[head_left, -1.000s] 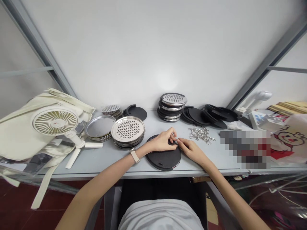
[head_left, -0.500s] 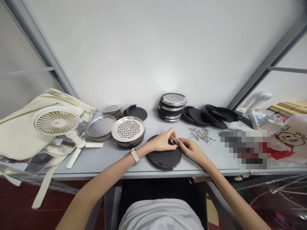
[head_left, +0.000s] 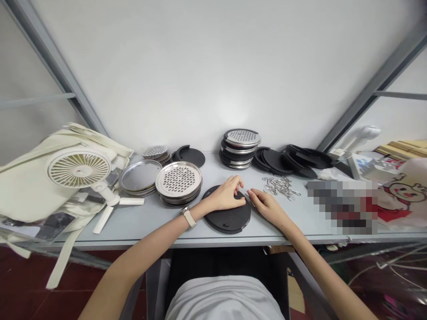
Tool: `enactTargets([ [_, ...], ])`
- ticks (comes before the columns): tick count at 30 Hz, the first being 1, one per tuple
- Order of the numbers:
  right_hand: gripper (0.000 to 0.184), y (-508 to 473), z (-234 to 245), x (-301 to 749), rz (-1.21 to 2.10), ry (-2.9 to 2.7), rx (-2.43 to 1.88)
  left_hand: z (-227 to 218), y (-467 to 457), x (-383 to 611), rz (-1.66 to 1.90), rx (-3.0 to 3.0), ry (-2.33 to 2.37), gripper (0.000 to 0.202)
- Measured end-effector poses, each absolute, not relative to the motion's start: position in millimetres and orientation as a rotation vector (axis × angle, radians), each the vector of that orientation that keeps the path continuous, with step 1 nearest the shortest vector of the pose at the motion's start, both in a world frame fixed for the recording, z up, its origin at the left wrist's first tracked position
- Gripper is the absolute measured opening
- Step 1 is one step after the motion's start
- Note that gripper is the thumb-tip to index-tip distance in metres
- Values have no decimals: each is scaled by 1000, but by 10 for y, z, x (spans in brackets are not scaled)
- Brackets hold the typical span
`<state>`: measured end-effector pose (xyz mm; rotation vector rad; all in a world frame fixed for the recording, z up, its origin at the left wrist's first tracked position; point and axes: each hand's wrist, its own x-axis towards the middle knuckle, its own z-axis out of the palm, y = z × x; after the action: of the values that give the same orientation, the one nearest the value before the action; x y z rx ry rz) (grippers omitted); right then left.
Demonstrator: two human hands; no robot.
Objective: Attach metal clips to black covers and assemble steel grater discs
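Observation:
A round black disc (head_left: 228,218) lies flat on the grey table (head_left: 150,222) in front of me. My left hand (head_left: 227,195) rests on its far edge, fingers curled and pinching at the rim. My right hand (head_left: 267,205) sits just right of the disc, its fingertips pinched on a small metal clip (head_left: 247,194) at the disc's edge, meeting the left fingers. A white watch is on my left wrist. A heap of several loose metal clips (head_left: 280,186) lies just beyond my right hand.
Stacks of perforated steel plates (head_left: 178,180), plain steel trays (head_left: 140,175) and another plate stack (head_left: 240,146) stand behind. Black discs (head_left: 287,160) are piled at back right. A white desk fan (head_left: 80,171) on a cream bag sits left; a printed bag (head_left: 400,195) right.
The black disc has shifted slightly away from the table's front edge. My left hand's fingers moved a little up along its rim; my right hand stays at the clip.

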<state>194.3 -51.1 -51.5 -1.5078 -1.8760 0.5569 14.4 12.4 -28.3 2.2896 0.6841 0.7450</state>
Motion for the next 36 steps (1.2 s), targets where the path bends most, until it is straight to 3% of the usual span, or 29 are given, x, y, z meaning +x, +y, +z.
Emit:
enactTargets([
  [20,30,-550,-459,1913,593,-2034,-1426,-237,69,134,591,2278,589,41],
  [36,29,-530,-496,1934,569,-2047,-1413,-158,40,111,650,2460,512,35],
])
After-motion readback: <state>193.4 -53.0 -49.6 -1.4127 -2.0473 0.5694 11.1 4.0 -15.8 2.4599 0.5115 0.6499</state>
